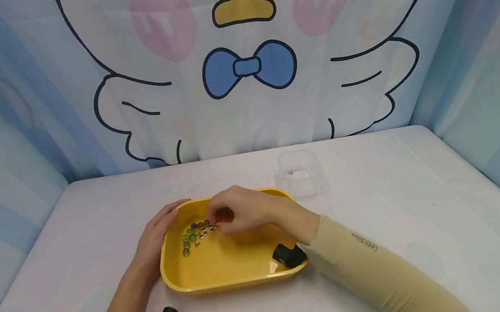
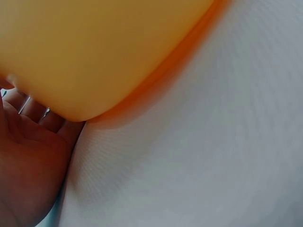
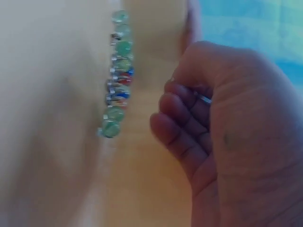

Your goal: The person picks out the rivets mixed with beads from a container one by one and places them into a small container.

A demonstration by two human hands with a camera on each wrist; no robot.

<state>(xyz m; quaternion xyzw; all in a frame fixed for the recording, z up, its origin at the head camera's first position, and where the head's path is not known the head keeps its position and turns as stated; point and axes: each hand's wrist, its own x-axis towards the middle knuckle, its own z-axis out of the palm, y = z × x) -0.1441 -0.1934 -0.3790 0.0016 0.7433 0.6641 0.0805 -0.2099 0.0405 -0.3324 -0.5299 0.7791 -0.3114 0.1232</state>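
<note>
A yellow tray [image 1: 231, 261] lies on the white-covered table. Round its left end rests my left hand [image 1: 150, 242], straight fingers along the outer wall; in the left wrist view the palm [image 2: 33, 156] lies beside the tray's wall. Inside the tray, green, blue and red glass marbles [image 1: 186, 245] form a bent line with small silver pieces [image 1: 205, 232] beside them. My right hand [image 1: 244, 208] is over the tray's back part, fingers curled. In the right wrist view its thumb and forefinger pinch a tiny shiny piece [image 3: 173, 80], mostly hidden by the fingertips.
Behind the tray on the right stands a clear plastic container [image 1: 309, 172] with a small silver piece [image 1: 290, 172] in it. A black wrist device [image 1: 289, 255] on the right arm overlaps the tray's front right corner. A printed cloth [image 1: 255, 119] hangs behind the table.
</note>
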